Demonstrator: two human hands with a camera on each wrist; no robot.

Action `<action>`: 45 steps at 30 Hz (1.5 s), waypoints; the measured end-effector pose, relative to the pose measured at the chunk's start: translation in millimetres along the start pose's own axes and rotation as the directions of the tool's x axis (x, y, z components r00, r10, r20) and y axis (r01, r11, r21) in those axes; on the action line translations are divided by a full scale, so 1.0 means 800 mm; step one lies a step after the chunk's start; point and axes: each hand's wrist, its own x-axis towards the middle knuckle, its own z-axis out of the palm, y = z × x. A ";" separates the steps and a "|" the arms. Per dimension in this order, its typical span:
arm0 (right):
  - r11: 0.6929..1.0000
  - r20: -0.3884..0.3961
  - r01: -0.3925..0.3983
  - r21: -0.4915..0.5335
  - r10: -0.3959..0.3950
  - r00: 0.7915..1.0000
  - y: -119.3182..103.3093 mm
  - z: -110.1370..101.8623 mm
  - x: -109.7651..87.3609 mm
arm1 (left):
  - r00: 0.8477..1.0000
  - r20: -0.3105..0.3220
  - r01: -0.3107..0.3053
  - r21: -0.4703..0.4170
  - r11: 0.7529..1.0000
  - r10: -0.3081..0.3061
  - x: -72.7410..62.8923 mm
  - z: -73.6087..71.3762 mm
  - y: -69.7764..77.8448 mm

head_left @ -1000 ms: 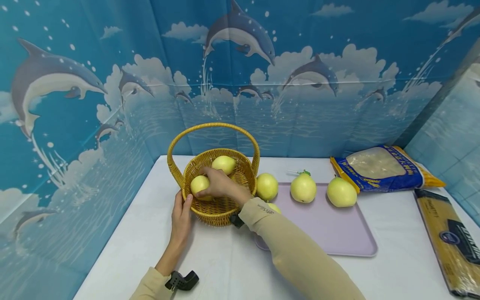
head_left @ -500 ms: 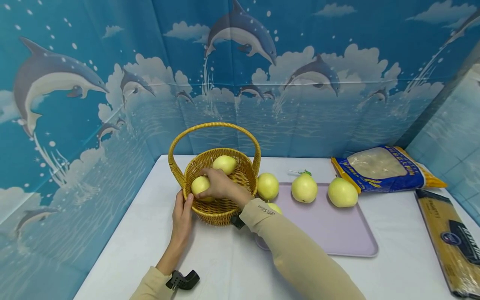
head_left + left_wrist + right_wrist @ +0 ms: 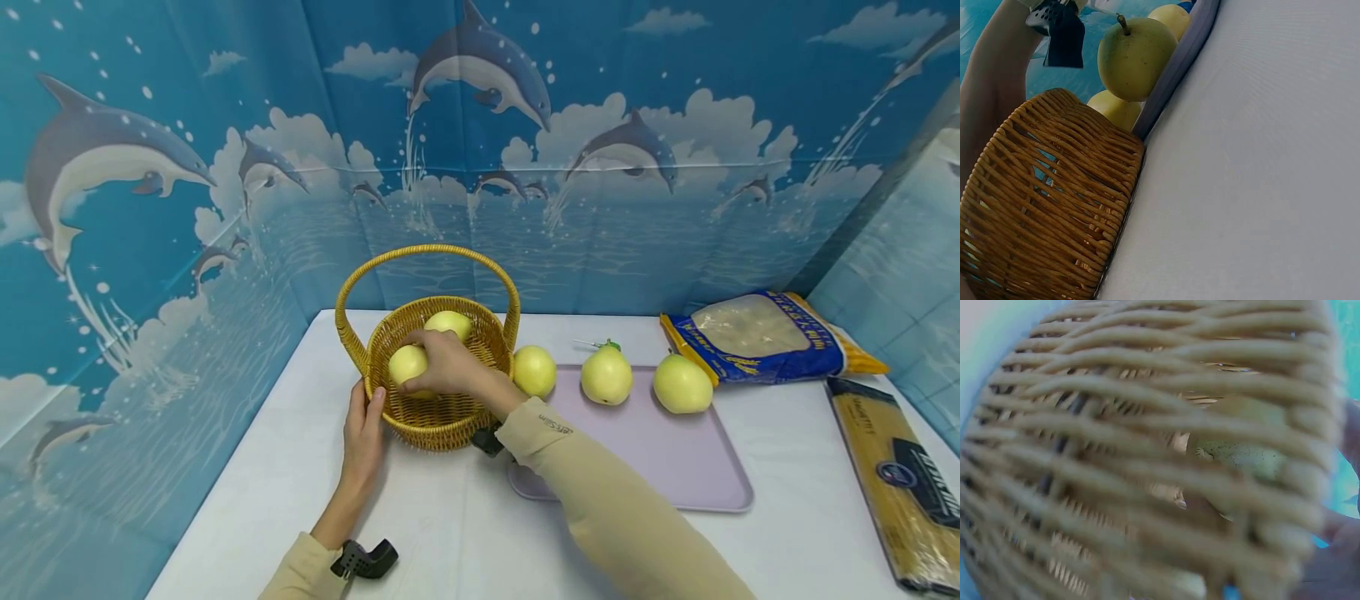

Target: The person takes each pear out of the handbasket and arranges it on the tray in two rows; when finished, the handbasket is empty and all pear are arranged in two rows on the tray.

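Observation:
In the head view a golden wicker basket (image 3: 435,437) with a tall arched handle stands on the white table. My right hand (image 3: 447,364) reaches inside it and grips a yellow-green pear (image 3: 407,367) at the left. Partly behind this hand, a second pear (image 3: 450,323) lies at the back of the basket. My left hand (image 3: 363,437) rests against the basket's left side, fingers along the outer wall and thumb tip at the rim. Close wicker wall (image 3: 1054,200) fills much of the left wrist view. Through the weave in the right wrist view, a pear (image 3: 1241,444) shows.
A lilac tray (image 3: 660,467) right of the basket has pears near its back edge, including one pear (image 3: 607,375) in the middle. Farther right lie a blue and yellow food bag (image 3: 765,337) and a spaghetti pack (image 3: 892,483). A dolphin-print curtain (image 3: 465,208) stands behind.
My right hand has shifted slightly right with the pear it grips. Its sleeve now covers the pear at the tray's near left. My left hand stays against the basket.

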 end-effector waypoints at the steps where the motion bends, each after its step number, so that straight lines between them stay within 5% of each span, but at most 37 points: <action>1: 1.000 -0.006 0.005 0.001 -0.005 1.000 0.000 -0.003 -0.003 | 1.000 0.001 0.000 -0.001 1.000 0.000 0.000 0.000 0.000; 19: 0.998 -0.131 0.069 0.012 -0.067 0.989 0.018 -0.052 -0.074 | 1.000 0.003 0.005 -0.007 1.000 -0.005 -0.002 0.000 -0.002; 28: 0.991 -0.189 0.094 0.098 -0.074 0.979 0.032 -0.078 -0.120 | 1.000 0.009 -0.006 -0.018 1.000 0.006 -0.002 0.002 -0.003; 37: 0.979 -0.235 0.046 0.197 0.001 0.972 0.055 -0.098 -0.175 | 1.000 0.010 -0.002 -0.013 1.000 0.002 -0.001 0.003 -0.001; 45: 0.986 -0.324 -0.046 0.158 0.095 0.941 0.078 -0.105 -0.223 | 1.000 0.008 -0.001 -0.007 1.000 0.001 -0.002 0.003 -0.003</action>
